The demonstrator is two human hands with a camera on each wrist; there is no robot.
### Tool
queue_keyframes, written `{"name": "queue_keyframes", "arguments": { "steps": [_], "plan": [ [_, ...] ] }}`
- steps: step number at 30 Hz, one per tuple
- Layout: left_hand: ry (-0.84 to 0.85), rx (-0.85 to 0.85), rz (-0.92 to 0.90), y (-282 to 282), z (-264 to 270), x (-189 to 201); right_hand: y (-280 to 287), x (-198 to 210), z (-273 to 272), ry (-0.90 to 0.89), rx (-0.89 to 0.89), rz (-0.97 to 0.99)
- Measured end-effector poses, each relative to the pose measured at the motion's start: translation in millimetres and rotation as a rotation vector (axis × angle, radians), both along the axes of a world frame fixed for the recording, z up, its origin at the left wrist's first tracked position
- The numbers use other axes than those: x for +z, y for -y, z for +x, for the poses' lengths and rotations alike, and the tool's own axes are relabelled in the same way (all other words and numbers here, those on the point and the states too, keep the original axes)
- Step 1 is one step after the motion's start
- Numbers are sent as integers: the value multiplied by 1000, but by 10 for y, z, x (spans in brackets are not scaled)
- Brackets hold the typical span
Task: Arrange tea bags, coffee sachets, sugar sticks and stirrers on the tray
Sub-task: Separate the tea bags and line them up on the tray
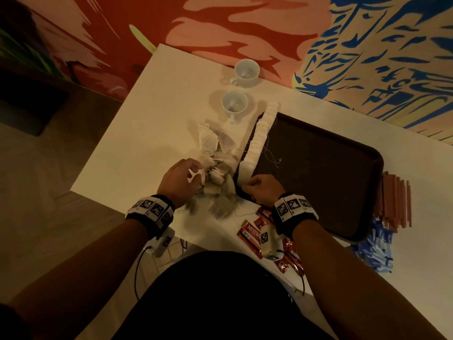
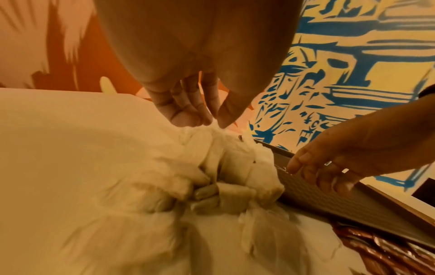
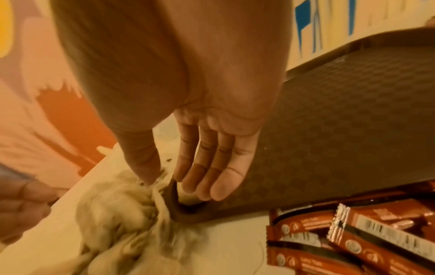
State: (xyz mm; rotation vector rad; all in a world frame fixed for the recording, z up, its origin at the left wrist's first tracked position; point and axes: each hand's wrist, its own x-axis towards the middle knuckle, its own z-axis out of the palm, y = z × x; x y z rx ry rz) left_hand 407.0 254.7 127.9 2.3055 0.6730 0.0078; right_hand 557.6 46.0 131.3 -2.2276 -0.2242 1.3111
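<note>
A dark brown tray (image 1: 318,168) (image 3: 341,130) lies on the white table, with a row of tea bags (image 1: 259,136) standing along its left rim. Left of it sits a loose pile of tea bags (image 1: 215,168) (image 2: 223,167) (image 3: 117,204) with tangled strings. My left hand (image 1: 193,175) (image 2: 213,121) pinches a tea bag at the top of the pile. My right hand (image 1: 250,186) (image 3: 169,182) is at the tray's near left corner, fingers straight, thumb touching a tea bag there. Red coffee sachets (image 1: 250,233) (image 3: 353,238) lie under my right wrist.
Orange stirrers (image 1: 394,200) and blue sugar sticks (image 1: 375,251) lie heaped right of the tray. Two white cups (image 1: 246,72) (image 1: 234,103) stand at the table's far side. The table's front edge runs just below my wrists.
</note>
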Motion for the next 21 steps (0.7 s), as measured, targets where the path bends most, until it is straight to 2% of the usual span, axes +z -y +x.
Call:
{"name": "queue_keyframes", "arguments": {
  "steps": [2,4,8,13,17,21],
  "plan": [
    [-56,76,-25,3,-102,-31,-85,-33,-71,54,74,-26],
    [-73,82,-35,17,-169,-68,-183,-61,-129,110,110,-55],
    [-118,-58,28,39,-103,-117,-351,-121,-174,218,113,-123],
    [-137,-292,271,97,144,-147,-461,-186,-200,298,121,-183],
    [-199,-351,352,120,317,-145,-453,-218,-208,280,83,-171],
    [-221,-387,364,108,361,-154,-378,-218,-171,205,-14,-55]
  ]
}}
